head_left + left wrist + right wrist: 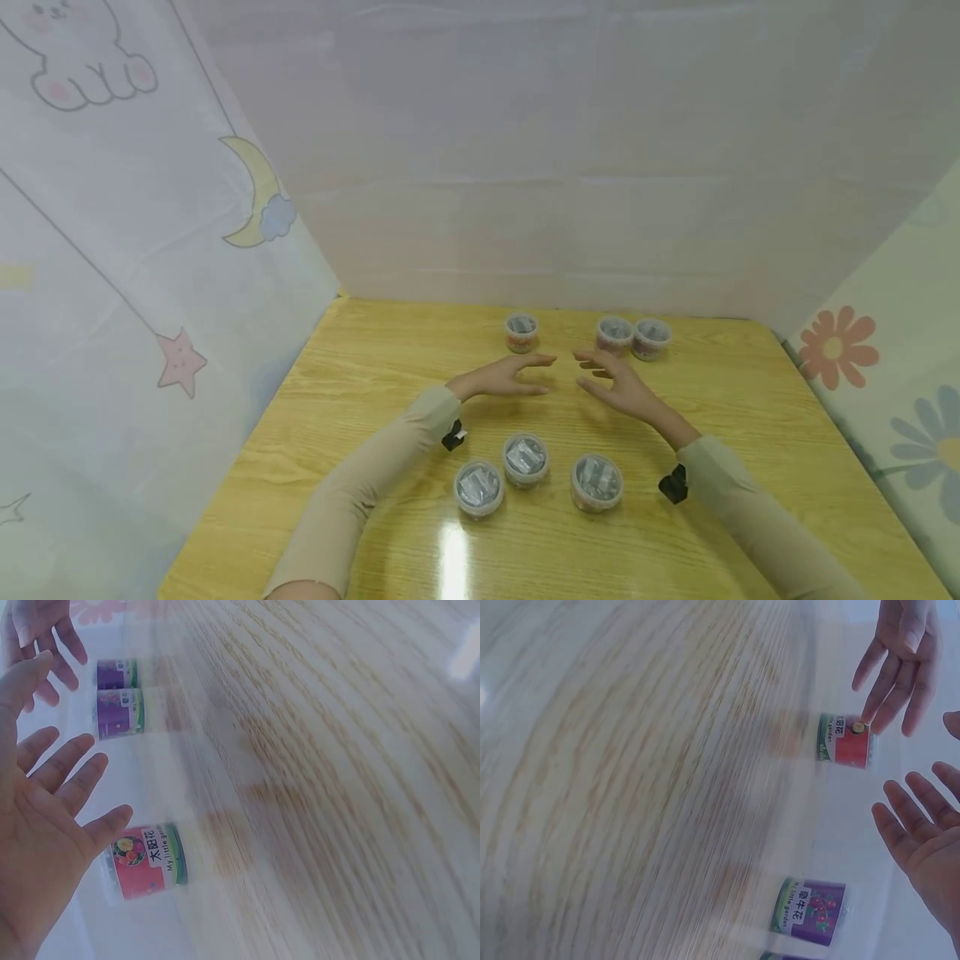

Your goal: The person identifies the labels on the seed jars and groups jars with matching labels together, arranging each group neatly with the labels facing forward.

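Both hands hover above the middle of the table, palms facing each other and holding nothing. My left hand [504,377] has its fingers spread, pointing right. Opposite it, across a small gap, my right hand [617,385] reaches left with loosely bent fingers. Beyond the left hand stands a red-labelled plastic tub [521,332], its "My little garden" label legible in the left wrist view. Just past the right hand, two purple-labelled tubs [810,910] stand side by side. Nearer the body are three more lidded tubs, a left one [478,488], a middle one [526,459] and a right one [597,482], with silvery packets inside.
The wood-grain table [360,350] is enclosed by pale cloth walls [480,167] at the back and sides. Black bands [673,484] hang at both wrists. A bright light reflection lies on the near part of the table.
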`<state>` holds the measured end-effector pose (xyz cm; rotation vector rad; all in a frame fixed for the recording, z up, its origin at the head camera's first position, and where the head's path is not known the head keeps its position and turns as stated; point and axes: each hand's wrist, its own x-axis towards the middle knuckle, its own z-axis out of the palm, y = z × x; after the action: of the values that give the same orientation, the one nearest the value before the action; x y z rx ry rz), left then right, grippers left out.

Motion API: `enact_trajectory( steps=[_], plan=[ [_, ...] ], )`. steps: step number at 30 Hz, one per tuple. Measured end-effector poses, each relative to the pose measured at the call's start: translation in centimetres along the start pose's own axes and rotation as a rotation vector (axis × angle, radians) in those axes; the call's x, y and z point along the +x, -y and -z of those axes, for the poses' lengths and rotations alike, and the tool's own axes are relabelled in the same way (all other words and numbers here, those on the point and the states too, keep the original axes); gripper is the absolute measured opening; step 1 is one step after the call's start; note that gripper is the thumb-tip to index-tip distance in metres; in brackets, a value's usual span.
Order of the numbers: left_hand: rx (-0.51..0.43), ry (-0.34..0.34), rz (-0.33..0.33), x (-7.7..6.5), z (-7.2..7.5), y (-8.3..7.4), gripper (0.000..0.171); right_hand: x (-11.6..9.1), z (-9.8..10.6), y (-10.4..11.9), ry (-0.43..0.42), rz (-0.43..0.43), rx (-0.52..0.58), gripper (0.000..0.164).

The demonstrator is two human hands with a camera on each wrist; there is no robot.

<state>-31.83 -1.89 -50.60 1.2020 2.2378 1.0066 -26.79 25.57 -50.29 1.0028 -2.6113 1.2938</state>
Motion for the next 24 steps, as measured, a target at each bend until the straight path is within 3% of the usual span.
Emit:
enact_trajectory(
  steps=[5, 13, 24],
  plan=[
    [0.008, 0.0, 0.004, -0.3, 0.1, -0.2, 0.07, 0.1, -0.1, 0.9, 0.007, 0.002, 0.01, 0.051],
    [0.04, 0.009, 0.001, -0.6, 0.0, -0.5, 0.07, 0.1, 0.7, 4.9, 0.041, 0.011, -0.002, 0.049],
    [0.042, 0.015, -0.005, -1.0, 0.0, -1.2, 0.068, 0.0, 1.2, 5.8, 0.03, 0.027, 0.009, 0.049]
  ],
)
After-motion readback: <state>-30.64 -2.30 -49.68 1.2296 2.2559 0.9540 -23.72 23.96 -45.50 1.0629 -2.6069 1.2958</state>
